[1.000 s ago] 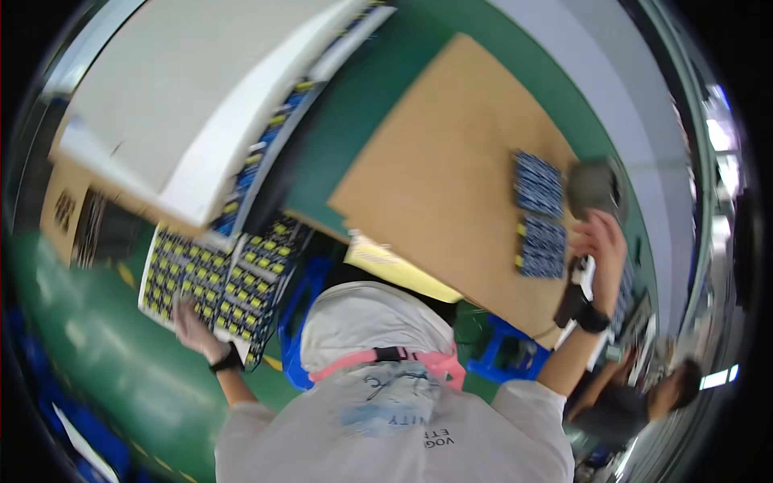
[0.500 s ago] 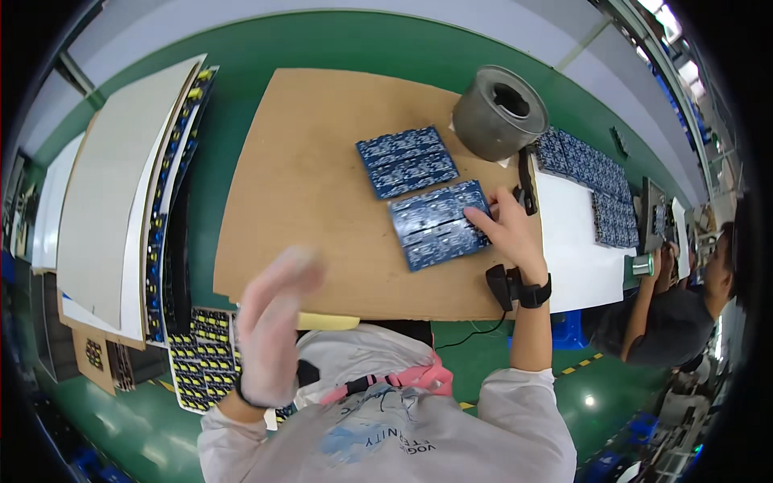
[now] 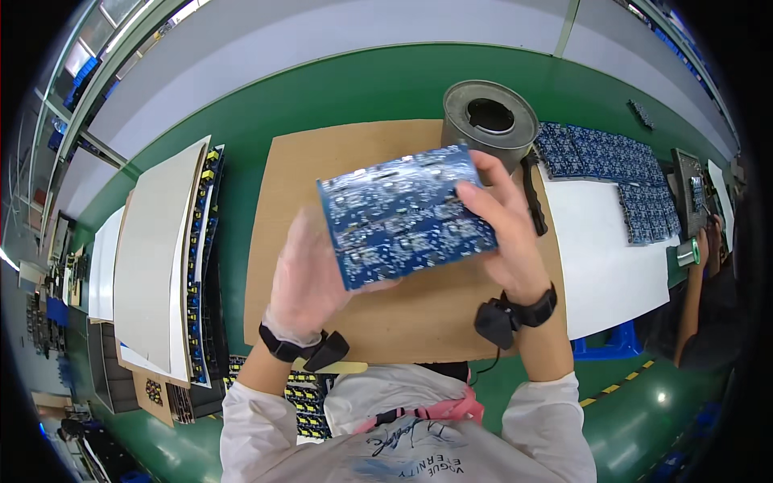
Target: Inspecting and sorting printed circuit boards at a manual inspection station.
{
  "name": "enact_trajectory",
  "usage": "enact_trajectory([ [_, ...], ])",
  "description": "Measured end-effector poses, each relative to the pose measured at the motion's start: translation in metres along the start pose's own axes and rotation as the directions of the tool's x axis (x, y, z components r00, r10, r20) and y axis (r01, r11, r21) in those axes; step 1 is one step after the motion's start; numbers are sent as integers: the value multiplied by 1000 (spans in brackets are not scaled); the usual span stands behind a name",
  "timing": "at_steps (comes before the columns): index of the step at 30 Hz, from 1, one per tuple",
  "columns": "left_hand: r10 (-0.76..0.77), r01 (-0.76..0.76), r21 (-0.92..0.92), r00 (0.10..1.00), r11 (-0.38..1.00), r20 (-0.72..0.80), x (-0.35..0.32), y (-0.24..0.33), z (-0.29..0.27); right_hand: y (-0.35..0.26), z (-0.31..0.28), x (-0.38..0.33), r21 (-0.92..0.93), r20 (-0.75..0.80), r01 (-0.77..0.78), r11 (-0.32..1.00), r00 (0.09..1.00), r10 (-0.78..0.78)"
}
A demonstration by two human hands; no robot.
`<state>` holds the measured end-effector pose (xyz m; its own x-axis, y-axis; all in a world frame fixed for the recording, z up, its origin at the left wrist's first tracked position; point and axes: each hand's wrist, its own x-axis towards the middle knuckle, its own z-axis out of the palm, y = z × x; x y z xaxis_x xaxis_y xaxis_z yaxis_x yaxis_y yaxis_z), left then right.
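Note:
A blue circuit board panel [image 3: 407, 216], densely covered with small parts, is held tilted above a brown cardboard sheet [image 3: 403, 326]. My right hand [image 3: 509, 221] grips its right edge, thumb on top and fingers behind. My left hand [image 3: 310, 278], in a thin whitish glove, is at the panel's left edge. Its fingers pass underneath and are mostly hidden; a bit of them shows below the lower edge. Both wrists wear black bands with a small black block. Whatever lies on the cardboard directly behind the panel is covered from sight.
A grey metal canister [image 3: 489, 121] stands behind my right hand, beside a black strip-like tool [image 3: 533, 193]. More blue panels [image 3: 604, 157] lie at right on white paper [image 3: 600, 278]. Large upright boards [image 3: 157, 258] stand at left. A person's arm [image 3: 694, 282] reaches in at far right, near a solder spool [image 3: 687, 253].
My right hand has lifted the nearer panel off the cardboard. My left hand has swung in from the left to the panel's edge. The second panel on the cardboard no longer shows.

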<state>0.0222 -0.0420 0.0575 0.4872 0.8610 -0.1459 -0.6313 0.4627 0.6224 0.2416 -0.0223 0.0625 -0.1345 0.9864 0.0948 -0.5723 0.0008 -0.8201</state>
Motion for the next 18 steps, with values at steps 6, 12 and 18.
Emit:
enact_trajectory([
  [6,1,14,-115,991,993,133,24,11,-32,41,-19,23,204,61,-181,962,983,171],
  [12,-45,59,-247,997,967,62,28,3,-55,54,-28,23,264,23,-319,910,945,325],
  [18,60,-44,-214,996,976,69,30,-8,-63,60,-27,22,370,24,-297,880,950,310],
])
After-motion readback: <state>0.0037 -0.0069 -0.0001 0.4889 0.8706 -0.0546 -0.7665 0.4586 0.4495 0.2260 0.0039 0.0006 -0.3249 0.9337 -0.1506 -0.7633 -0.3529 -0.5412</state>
